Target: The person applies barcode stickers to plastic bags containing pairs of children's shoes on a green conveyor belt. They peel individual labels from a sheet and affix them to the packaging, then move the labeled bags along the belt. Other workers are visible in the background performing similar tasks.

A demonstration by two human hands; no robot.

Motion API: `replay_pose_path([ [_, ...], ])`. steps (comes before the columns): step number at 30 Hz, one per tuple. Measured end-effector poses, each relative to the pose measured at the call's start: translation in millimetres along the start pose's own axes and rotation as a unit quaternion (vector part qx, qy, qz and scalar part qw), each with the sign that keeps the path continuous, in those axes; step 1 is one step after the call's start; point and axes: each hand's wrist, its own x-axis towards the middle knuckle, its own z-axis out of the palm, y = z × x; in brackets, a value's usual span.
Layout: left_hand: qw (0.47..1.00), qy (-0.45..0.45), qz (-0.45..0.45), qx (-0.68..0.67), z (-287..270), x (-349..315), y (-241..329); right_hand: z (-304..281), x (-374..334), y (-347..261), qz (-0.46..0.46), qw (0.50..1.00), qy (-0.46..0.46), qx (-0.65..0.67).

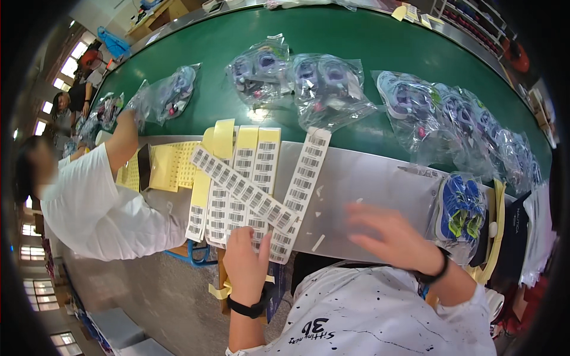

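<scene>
My left hand is at the lower ends of several strips of barcode labels, its thumb apart from the fingers and nothing seen between them. Whether the fingertips touch the strips I cannot tell. One label strip lies diagonally over the others, and another strip slants along their right side. My right hand, blurred by motion, hovers over the grey metal work surface with fingers stretched out and apart, holding nothing that I can see. Nearest on its right lies a pair of blue and green shoes in a clear bag.
Bagged light-blue shoes stand in a row on the green table beyond. A co-worker in a white shirt sits at left, arm reaching toward bagged shoes. Yellow backing sheets lie between us. Small paper scraps dot the metal surface.
</scene>
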Motion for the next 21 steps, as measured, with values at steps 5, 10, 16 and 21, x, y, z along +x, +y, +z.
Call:
replay_pose_path([
  [5,0.986,0.038,0.161,0.003,-4,18,-12,67,73,36,0.108,0.965,0.010,0.237],
  [10,0.964,0.012,0.248,0.096,17,28,-4,88,90,30,0.096,0.962,-0.001,0.255],
  [16,0.966,-0.041,0.239,0.085,-22,36,-1,71,84,23,0.133,0.950,-0.024,0.281],
  [21,0.901,0.045,0.424,-0.085,-69,8,51,68,83,-9,0.223,0.775,-0.141,0.574],
])
